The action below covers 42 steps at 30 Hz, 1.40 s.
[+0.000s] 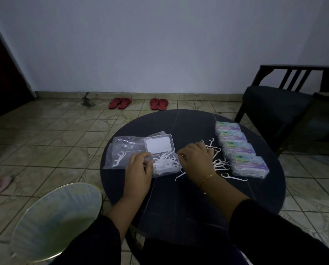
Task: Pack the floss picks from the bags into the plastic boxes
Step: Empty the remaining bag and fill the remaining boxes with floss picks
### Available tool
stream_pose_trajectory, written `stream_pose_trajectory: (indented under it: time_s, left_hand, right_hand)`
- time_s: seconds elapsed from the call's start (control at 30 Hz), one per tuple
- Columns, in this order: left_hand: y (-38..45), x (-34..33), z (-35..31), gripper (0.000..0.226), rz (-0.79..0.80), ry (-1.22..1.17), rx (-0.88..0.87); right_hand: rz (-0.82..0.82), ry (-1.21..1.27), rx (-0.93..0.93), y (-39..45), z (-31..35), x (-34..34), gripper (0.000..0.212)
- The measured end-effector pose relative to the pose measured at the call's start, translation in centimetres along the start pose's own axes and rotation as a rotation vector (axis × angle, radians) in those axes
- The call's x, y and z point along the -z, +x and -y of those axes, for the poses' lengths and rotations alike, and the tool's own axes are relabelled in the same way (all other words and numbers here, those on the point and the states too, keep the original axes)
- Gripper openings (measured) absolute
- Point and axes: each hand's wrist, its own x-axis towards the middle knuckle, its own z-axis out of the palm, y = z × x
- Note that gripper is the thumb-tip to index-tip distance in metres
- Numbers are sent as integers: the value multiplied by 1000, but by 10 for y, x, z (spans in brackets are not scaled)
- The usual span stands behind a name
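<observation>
Open box (164, 161) between hands; left hand (138, 169) steadies it, right hand (196, 159) curled (contents unclear).

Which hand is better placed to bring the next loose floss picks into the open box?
Probably the right hand: it lies over the loose floss picks scattered beside the open box. The left hand rests on the box's near left edge, seemingly steadying it.

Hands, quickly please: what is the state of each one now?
Left hand: resting on the open plastic box, grip cannot be told.
Right hand: fingers curled over loose floss picks; whether it holds any cannot be told.
</observation>
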Motion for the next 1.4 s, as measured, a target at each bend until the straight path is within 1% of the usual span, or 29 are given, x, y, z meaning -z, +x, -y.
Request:
stream_pose_trajectory:
  time_s: [0.07,0.13,0.17,0.27,0.33,0.43,0.5,0.6,0.7,0.73,0.8,0.87,0.93,1.0,1.07,1.13,1.17,1.27,1.33,1.4]
  left_hand:
    - [0,0,0,20,-11,13,16]
    - [0,0,0,13,-37,58,-5]
    - [-1,0,-1,13,-43,86,-13]
    - [-1,1,-2,20,-14,175,-38]
    - [-1,-1,-1,24,14,259,-76]
    - [-2,-1,-1,19,26,333,-117]
    - [-4,-1,-1,19,2,362,-157]
    - [-7,-2,-5,32,-39,404,-227]
    - [-10,-5,-14,31,-30,454,-363]
    - [-10,-7,-18,31,-6,463,-418]
    - [-10,-14,-29,32,95,509,-523]
    - [-7,-25,-39,37,213,589,-632]
    - [0,-35,-48,44,315,662,-691]
    - [9,-42,-56,44,398,817,-693]
    - [17,-45,-65,34,465,982,-672]
    - [20,-48,-72,21,572,1084,-650]
    - [22,-52,-74,19,629,1123,-634]
    - [24,-58,-82,24,693,1175,-612]
    - [24,-60,-86,25,685,1140,-597]
    - [26,-62,-86,26,669,1112,-591]
  right_hand:
    - [40,-18,55,4,9,-2,31]
    - [72,-30,66,4,11,-3,33]
    - [79,-34,55,3,9,-3,33]
    - [119,-71,-26,-3,-9,2,33]
    - [190,-144,-58,-7,-27,11,35]
    - [309,-312,-27,-13,-54,34,38]
    - [365,-399,-1,-17,-69,47,41]
    - [431,-489,32,-23,-85,58,42]
    - [473,-566,76,-27,-91,59,46]
    - [475,-580,84,-28,-92,59,47]
    - [468,-605,86,-28,-92,57,45]
    - [462,-631,83,-28,-92,56,39]
    - [444,-631,85,-27,-92,56,34]
    - [418,-609,84,-26,-93,55,32]
    - [402,-576,80,-24,-94,53,30]
    - [390,-528,81,-22,-95,50,28]
    - [382,-502,86,-21,-94,48,28]
    - [348,-435,91,-17,-94,41,35]
    - [354,-423,70,-13,-94,37,46]
    - [398,-428,56,-8,-93,33,52]
